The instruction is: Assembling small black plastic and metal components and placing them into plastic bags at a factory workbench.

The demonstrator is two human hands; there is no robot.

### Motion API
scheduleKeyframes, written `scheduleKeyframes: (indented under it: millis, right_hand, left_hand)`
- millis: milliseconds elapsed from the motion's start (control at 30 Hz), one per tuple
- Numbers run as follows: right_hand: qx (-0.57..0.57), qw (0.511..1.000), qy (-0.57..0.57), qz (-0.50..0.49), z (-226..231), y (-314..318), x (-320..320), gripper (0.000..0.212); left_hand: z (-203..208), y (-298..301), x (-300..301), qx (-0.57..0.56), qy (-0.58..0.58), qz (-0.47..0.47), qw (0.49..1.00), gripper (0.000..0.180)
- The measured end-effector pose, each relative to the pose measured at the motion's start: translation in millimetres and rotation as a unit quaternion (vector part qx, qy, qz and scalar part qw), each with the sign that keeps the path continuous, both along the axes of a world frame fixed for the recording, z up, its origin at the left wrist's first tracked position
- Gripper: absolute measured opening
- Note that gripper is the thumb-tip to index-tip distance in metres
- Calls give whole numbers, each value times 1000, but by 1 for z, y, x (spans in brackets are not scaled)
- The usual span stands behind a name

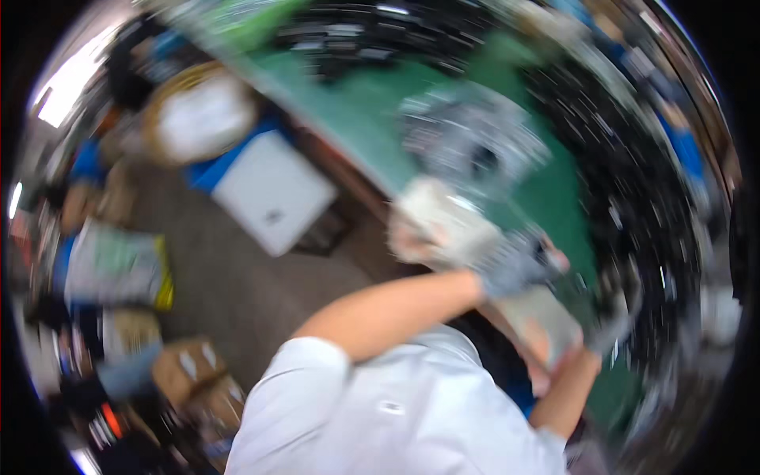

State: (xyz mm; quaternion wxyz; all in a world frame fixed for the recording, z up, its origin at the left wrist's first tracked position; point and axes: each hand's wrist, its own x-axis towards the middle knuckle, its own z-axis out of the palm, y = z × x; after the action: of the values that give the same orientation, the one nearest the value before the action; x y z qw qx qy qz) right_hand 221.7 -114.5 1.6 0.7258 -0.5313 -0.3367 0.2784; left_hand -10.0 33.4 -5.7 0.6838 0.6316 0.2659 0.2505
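Observation:
The whole picture is smeared by motion. My left hand (518, 265), in a grey glove with bare fingertips, lies over a long pale piece (455, 226) with pinkish-tan patches, at the edge of the green table (376, 150). What this piece is, I cannot make out. My right hand (611, 331), also in grey, is beside the near end of the pale piece. Blur hides whether either hand's fingers close on anything. Just beyond my left hand, a clear plastic bag (475, 138) with greyish contents rests on the table.
Dark pieces (625, 182) crowd the table's right side, and more (380, 36) lie at its far end. Left of the table are a white-topped stool (273, 190), a round basket (154, 131) with white contents, a printed sack (111, 265) and cardboard boxes (186, 368).

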Motion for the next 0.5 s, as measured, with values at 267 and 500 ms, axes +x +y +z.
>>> scheduleKeyframes:
  millis: [267, 500]
  right_hand:
    - [203, 978, 43, 14, 79, 8, -33, 49]
    - [193, 976, 40, 90, 91, 31, -50, 56]
  left_hand:
    - [5, 2, 8, -66, 19, -129, 989, 49]
    - [12, -7, 15, 52, 82, -124, 988, 51]
